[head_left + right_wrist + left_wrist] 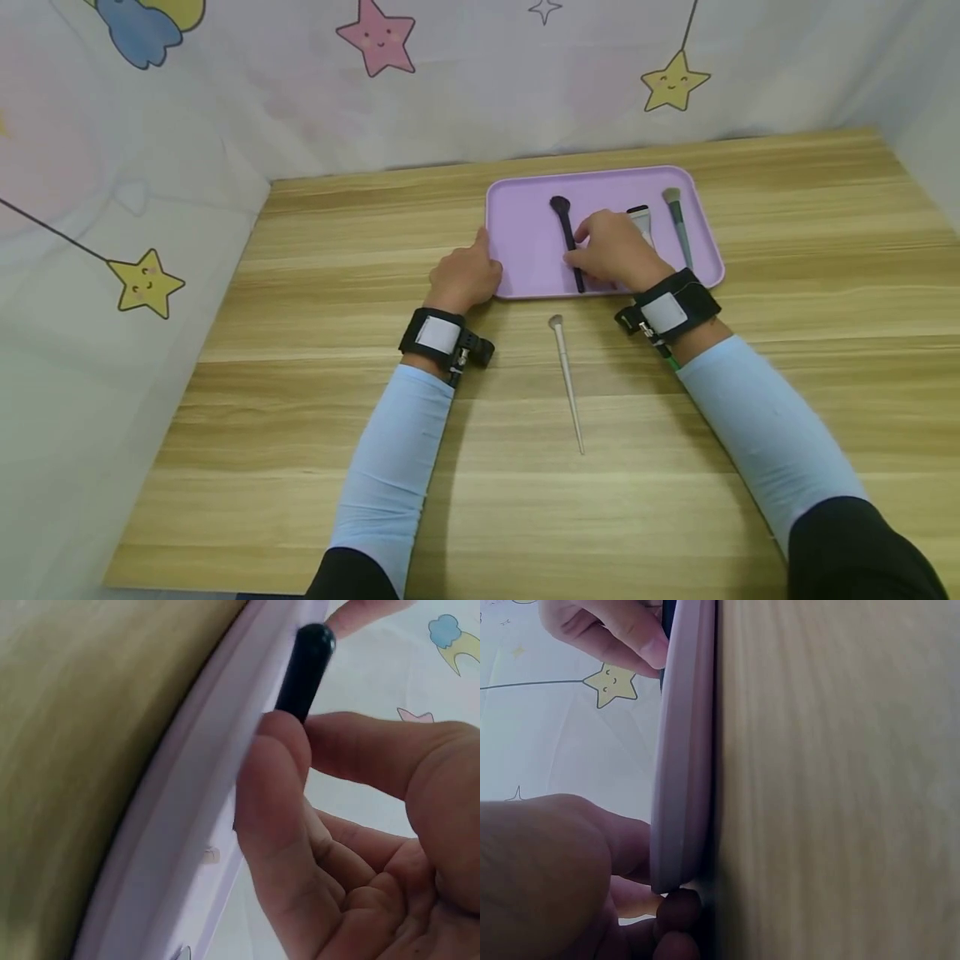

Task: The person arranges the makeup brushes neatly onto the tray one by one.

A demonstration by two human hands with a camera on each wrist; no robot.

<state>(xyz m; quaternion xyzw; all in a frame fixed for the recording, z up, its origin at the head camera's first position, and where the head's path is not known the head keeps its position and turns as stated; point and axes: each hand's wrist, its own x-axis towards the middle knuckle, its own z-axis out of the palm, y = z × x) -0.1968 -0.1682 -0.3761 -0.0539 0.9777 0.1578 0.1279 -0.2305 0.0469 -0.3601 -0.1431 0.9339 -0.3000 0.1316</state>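
In the head view, my right hand (pixel 618 250) is over a lilac tray (pixel 525 242). Its thumb and a finger pinch the handle of a black makeup brush (pixel 564 218), whose dark bristles point to the back wall. The right wrist view shows the rounded end of the black handle (pixel 309 664) sticking out past the fingertips. My left hand (pixel 461 275) holds the tray's near left corner, thumb and fingers set around the edge. Right of the black brush lie a pale, dark-tipped brush (pixel 641 221), partly hidden by my right hand, and a green-handled brush (pixel 678 225).
A slim, pale brush (pixel 567 379) lies on the wooden table (pixel 300 417) in front of the tray, between my forearms. A white cloth wall (pixel 487 100) printed with stars rises behind the table's far edge and along its left side.
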